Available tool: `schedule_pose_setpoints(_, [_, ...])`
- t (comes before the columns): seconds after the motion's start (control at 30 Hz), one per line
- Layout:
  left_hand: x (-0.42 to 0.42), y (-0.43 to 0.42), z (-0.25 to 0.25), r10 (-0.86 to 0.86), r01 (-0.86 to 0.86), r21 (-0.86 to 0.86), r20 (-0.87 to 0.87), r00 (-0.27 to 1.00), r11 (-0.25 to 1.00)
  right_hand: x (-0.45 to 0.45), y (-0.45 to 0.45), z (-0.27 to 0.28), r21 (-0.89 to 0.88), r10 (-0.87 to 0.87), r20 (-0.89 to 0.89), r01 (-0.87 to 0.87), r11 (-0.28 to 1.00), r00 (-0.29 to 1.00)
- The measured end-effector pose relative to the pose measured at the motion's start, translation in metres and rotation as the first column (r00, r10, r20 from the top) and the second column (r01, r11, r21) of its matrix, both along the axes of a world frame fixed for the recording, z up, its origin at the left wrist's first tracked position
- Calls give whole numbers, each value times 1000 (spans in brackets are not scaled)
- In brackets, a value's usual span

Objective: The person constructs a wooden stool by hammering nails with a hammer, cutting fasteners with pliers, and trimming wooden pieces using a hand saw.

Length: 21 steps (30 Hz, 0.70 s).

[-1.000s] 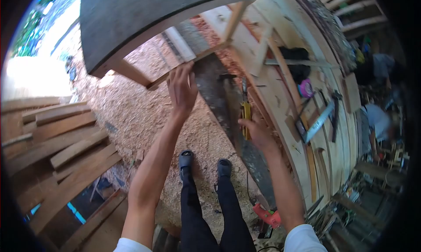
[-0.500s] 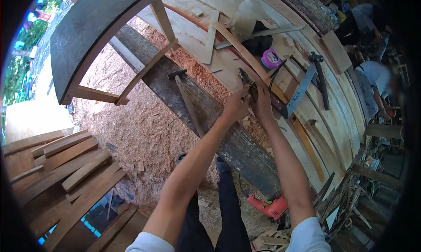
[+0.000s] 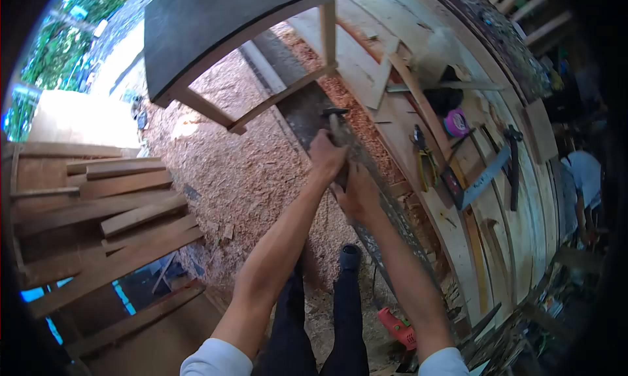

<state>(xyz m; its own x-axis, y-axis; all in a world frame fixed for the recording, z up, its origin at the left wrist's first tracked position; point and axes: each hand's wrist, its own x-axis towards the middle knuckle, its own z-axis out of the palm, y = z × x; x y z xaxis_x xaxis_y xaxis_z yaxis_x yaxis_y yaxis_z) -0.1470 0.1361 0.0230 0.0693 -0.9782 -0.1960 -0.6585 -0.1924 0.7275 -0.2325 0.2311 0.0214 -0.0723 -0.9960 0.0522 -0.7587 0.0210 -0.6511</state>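
Observation:
A hammer [image 3: 336, 129] lies over the dark weathered plank, its head pointing away from me and its wooden handle running back toward my hands. My right hand [image 3: 360, 189] is closed around the lower handle, which it mostly hides. Beside the handle's middle, my left hand [image 3: 327, 155] has its fingers curled in; what they hold, if anything, is hidden. The two hands nearly touch. To their right, pliers with yellow-and-black grips [image 3: 426, 161] lie on the pale boards, held by neither hand.
A handsaw [image 3: 485, 178], another hammer [image 3: 513, 167] and a purple tape measure [image 3: 456, 122] lie on the boards at right. A curved-topped wooden frame [image 3: 242, 39] stands ahead. Shavings cover the ground; stacked planks [image 3: 131, 216] lie left, a red power tool [image 3: 398, 328] low right. Another person [image 3: 582, 180] is at far right.
Both hands have left the pliers, which now lie on the boards, and have moved left to the hammer on the plank. The view has shifted, so the scene sits further right.

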Motion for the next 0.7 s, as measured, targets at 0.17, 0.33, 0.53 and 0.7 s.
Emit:
schedule_pose_setpoints(0.17, [46,-23,14,-90,84,-68,-94,992,994,-16,-12,15,593,-516,796,-245,767,316])
schedule_pose_setpoints(0.33, [127,-103,0,116,148,-676,329,937,722,-6,-22,55,578,-466,720,-72,813,514])
schedule_pose_setpoints(0.53, [145,-138,-36,-83,185,-589,196,977,786,36,-56,61,275,-161,592,-10,961,790])
schedule_pose_setpoints(0.7, [144,-133,-36,-1,91,-573,154,988,815,52,-84,67,312,-55,257,-29,949,965])
